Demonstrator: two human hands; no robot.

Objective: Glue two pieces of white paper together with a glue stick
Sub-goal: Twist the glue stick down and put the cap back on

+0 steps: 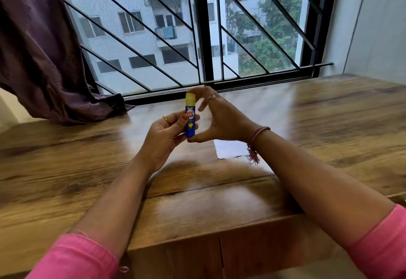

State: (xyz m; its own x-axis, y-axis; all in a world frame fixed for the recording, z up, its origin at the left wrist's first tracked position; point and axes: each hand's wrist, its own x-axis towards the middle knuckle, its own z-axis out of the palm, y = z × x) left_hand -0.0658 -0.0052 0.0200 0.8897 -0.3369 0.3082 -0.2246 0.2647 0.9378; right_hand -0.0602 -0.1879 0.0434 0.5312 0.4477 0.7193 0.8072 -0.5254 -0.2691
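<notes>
Paper (230,149) lies half hidden under right hand (219,116) pinching the glue stick (190,116) cap; left hand (163,134) grips its body above the table (87,168).

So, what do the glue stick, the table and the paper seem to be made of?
Glue stick: probably smooth plastic, with a glossy blue printed body and a plain yellow cap.
Table: looks like wood or wood-look laminate, with brown grain lines and a soft sheen from the window.
Paper: thin matt white sheet lying flat, mostly hidden behind the right hand.
</notes>
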